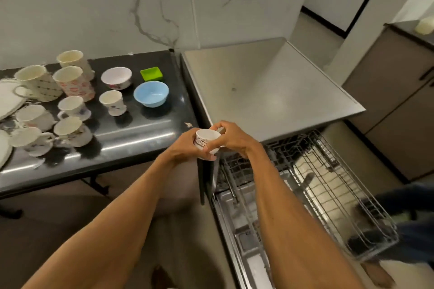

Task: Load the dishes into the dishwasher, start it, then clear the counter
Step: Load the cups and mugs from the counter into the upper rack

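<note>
White patterned cup [206, 140], with my left hand [185, 148] curled round it and my right hand [233, 141] gripping its far side, sits beside the pulled-out wire rack [328, 171], so I'd turn it mouth-down between the tines.

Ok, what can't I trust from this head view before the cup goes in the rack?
All in the head view:
1. Small cup: far side and any handle are covered by the left hand and right hand.
2. Plates: cut off by the left edge, count unclear.
3. Rack: back part hidden under the steel top; near right corner blurred.
4. Dark shape: blurred and cut off by the right edge, unidentifiable.
</note>
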A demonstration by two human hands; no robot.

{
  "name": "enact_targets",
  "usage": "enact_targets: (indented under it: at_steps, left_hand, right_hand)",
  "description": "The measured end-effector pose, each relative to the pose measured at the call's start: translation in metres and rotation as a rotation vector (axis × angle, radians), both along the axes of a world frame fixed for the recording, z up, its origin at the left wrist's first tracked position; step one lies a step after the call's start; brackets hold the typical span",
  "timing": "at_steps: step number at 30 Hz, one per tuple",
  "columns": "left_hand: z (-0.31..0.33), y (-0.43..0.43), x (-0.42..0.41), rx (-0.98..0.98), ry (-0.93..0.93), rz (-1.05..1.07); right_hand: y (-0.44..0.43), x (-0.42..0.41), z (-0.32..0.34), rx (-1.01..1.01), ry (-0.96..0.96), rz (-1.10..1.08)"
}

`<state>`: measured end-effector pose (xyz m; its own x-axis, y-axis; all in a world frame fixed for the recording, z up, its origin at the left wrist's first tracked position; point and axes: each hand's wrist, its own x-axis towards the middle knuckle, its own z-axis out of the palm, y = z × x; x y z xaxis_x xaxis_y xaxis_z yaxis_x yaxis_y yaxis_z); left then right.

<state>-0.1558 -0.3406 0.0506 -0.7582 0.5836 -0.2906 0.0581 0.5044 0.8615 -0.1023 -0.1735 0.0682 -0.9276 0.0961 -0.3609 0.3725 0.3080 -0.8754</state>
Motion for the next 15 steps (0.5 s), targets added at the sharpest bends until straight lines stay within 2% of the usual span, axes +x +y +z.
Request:
enact_targets:
  at_steps: [8,15]
  left_hand:
    - [-0.049,0.107,0.083,-0.041,-0.183,0.082]
    - [-0.097,0.165,0.109,-0.088,-0.363,0.053]
  right_hand:
    - [0.090,0.093,-0.055,-0.199,-0.111,-0.264]
    - [0.127,0.146,-0.103,-0.323,-0.189,-0.536]
